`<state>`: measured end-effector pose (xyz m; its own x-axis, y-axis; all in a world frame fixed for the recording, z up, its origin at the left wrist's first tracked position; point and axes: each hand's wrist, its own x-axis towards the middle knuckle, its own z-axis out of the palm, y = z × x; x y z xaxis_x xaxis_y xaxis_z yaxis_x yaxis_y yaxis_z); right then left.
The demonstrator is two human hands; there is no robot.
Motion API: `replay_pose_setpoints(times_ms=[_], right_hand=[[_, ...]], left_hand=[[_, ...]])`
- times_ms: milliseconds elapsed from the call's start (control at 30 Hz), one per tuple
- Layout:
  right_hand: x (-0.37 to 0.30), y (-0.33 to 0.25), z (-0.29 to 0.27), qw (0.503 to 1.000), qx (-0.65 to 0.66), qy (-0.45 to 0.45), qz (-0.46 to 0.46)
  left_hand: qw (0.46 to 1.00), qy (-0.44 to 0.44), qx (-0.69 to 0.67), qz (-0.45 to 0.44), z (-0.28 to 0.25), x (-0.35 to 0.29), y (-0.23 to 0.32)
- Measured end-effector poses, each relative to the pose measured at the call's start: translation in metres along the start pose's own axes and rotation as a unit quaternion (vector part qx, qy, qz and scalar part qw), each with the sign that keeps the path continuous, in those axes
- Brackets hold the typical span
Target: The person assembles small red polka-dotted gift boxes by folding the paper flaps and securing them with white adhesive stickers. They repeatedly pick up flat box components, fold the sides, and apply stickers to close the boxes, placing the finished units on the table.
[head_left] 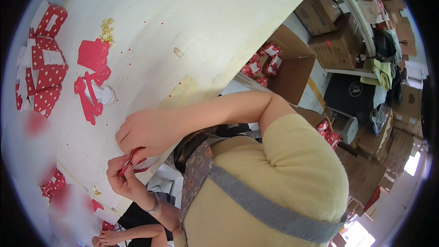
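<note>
My right hand (pixel 148 130) reaches across the white table, its fingers pinched on a small folded red piece (pixel 132 158). Below it in the head view, my left hand (pixel 122 176), with a bracelet on the wrist, grips the same piece from the other side. The fingers cover much of it, so its exact shape is hidden. Past my hands on the table lie flat red cut-outs (pixel 93 57) with lacy edges, some with a white piece (pixel 106 93) beside them. A small heap of gold-coloured bits (pixel 107 31) touches the upper cut-outs.
Red boxes with white dots (pixel 48 75) are stacked along the left. An open carton (pixel 292 66) beside the table holds more dotted packages. Another person's hands (pixel 109 238) are at lower left. Cardboard boxes (pixel 336 48) and a shelf stand at right. Blurred pale shapes cover the left rim.
</note>
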<state>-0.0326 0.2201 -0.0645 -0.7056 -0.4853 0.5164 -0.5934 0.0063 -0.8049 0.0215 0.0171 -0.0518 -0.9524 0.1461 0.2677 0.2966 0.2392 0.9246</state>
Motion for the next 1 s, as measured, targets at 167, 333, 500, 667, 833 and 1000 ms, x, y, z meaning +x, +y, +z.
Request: replay_pose_setpoints(times_ms=[167,333,500,667,833,1000], right_hand=[[0.007,0.001,0.000,1.000,-0.014,0.003,-0.007],[0.004,-0.009,0.000,0.996,-0.044,-0.014,0.072],[0.000,-0.014,0.007,0.997,-0.042,0.033,0.055],[-0.006,-0.008,0.029,0.986,-0.067,0.151,-0.032],[-0.004,-0.009,0.026,0.980,-0.106,0.153,-0.071],[0.000,-0.011,0.017,0.982,-0.116,0.139,-0.046]], left_hand=[[0.996,0.071,0.028,-0.038,-0.010,-0.001,-0.011],[0.990,0.101,0.078,-0.067,0.003,-0.004,0.010],[0.993,0.101,0.017,-0.050,0.006,-0.010,0.001],[0.991,0.130,-0.018,-0.037,0.017,-0.017,-0.002],[0.978,0.194,-0.017,-0.073,0.032,-0.014,0.004],[0.979,0.188,-0.027,-0.079,0.037,-0.009,0.006]])
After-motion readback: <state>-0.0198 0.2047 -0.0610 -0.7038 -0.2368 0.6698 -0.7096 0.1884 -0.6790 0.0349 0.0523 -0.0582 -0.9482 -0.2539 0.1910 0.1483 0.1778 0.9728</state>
